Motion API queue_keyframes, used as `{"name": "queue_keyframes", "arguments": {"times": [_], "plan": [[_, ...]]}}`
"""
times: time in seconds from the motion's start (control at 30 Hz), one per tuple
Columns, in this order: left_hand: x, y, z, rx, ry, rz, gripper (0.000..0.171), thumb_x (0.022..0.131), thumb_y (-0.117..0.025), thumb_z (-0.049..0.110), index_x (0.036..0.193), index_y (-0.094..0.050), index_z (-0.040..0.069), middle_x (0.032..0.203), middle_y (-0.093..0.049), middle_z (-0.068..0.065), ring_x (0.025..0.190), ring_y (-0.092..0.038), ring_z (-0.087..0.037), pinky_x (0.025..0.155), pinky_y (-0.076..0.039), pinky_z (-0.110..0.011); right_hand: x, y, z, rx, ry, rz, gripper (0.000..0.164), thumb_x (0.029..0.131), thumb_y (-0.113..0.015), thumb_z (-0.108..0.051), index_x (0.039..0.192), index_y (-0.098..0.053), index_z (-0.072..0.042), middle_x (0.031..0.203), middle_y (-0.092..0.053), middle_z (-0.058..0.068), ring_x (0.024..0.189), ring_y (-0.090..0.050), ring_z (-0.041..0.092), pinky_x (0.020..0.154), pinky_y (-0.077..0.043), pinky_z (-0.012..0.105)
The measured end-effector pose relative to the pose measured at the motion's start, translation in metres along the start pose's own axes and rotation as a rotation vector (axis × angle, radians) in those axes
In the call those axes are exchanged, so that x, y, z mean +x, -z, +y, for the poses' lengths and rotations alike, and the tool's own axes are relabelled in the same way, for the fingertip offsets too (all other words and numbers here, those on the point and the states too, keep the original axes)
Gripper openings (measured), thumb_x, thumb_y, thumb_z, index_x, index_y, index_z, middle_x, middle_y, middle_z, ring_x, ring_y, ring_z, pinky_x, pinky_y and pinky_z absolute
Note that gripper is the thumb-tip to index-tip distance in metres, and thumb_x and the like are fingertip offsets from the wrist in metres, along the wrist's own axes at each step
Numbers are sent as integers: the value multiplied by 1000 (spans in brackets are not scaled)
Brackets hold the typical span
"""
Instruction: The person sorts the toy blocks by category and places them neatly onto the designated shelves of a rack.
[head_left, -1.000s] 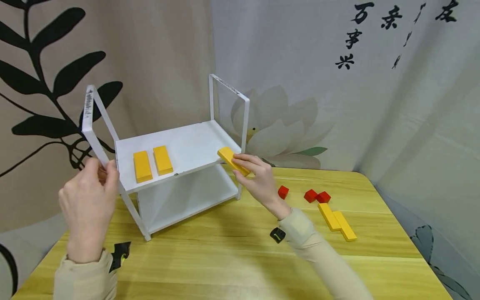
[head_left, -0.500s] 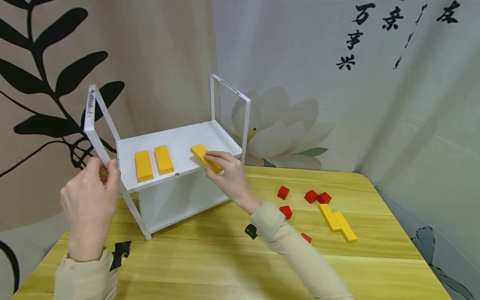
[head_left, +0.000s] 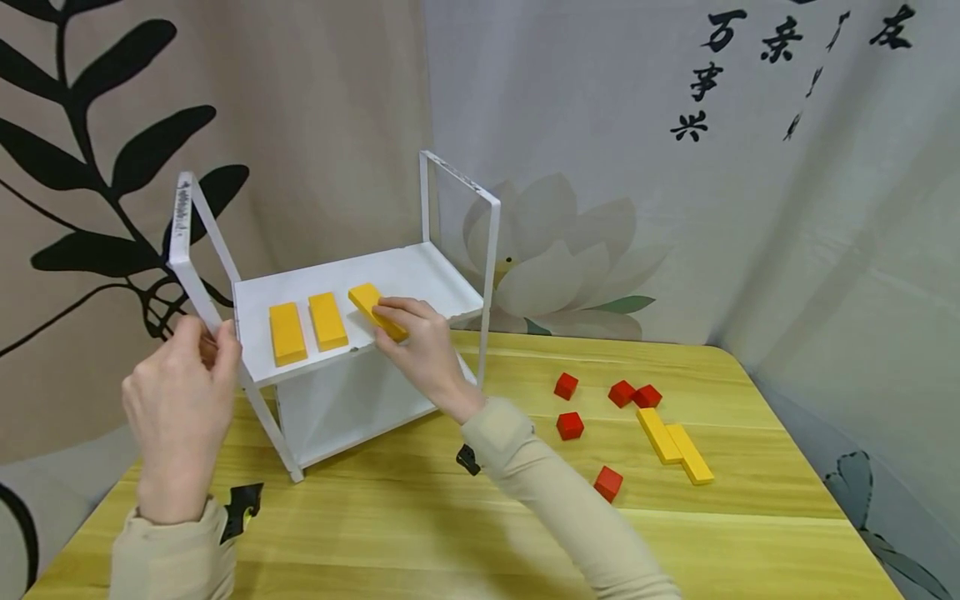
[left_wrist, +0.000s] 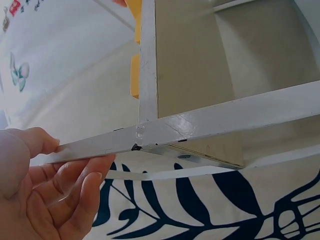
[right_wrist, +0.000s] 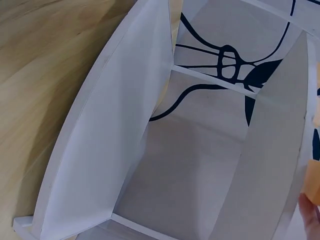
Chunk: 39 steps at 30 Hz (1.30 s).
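A white two-tier rack stands on the wooden table. My left hand holds its front left post; the left wrist view shows thumb and fingers on either side of that post. With my right hand I pinch a yellow rectangular block, tilted close over the front edge of the upper shelf. Left of it on that shelf lie two more yellow blocks, the outer one and the nearer one. At the right wrist view's edge, fingertips touch the held block.
On the table to the right lie two yellow blocks, side by side. Several red cubes are scattered nearby, one of them closer to the front. The rack's lower shelf sits beneath. A printed curtain hangs behind.
My right hand has carried the yellow block leftward along the upper shelf from its right end, toward the two blocks there. Red cubes behind the right arm came into view. The left hand stays put.
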<state>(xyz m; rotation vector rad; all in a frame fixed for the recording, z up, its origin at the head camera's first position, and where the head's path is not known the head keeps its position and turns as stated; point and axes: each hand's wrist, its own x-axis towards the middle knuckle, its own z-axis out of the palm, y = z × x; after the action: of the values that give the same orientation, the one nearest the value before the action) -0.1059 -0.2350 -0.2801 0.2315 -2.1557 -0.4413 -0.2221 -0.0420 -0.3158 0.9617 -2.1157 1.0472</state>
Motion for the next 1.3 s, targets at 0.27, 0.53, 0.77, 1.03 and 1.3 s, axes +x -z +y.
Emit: {"name": "queue_keyframes", "arguments": {"times": [0.27,0.53,0.77,1.03,1.3], "plan": [[0,-1,0,-2,4,5,33,95,-52,21,80,-56,-7,59,-57,-23,39,-37,-25,42,-22,-26,4,-13,-3,-62,-41,-17,24,85,-67,-9,107,-71,-2,113,-69,10,103,-65,20,84,-50,15],[0,-1,-1,-6,2,5,32,95,-52,21,80,-56,-7,59,-57,-23,40,-37,-25,42,-22,-26,6,-16,-2,-181,-5,-71,23,86,-66,-15,106,-72,-3,113,-69,9,101,-65,18,84,-50,14],[0,-1,-1,-5,-3,5,33,96,-52,21,80,-56,-7,59,-57,-23,39,-37,-24,42,-22,-26,4,-9,2,-143,29,-141,32,84,-56,-10,112,-69,-3,120,-66,9,105,-63,20,87,-52,22],[0,-2,-2,-7,-3,8,32,95,-52,21,81,-57,-7,59,-58,-23,39,-38,-25,42,-22,-26,2,-6,4,-103,29,-179,39,81,-49,-6,117,-66,-2,124,-64,10,108,-61,21,88,-51,23],[0,-1,-1,-1,2,4,32,96,-51,21,82,-57,-7,60,-57,-23,39,-37,-25,41,-22,-26,3,-7,3,-148,11,-209,35,87,-53,-9,120,-65,-5,129,-61,10,113,-59,20,90,-50,21]]}}
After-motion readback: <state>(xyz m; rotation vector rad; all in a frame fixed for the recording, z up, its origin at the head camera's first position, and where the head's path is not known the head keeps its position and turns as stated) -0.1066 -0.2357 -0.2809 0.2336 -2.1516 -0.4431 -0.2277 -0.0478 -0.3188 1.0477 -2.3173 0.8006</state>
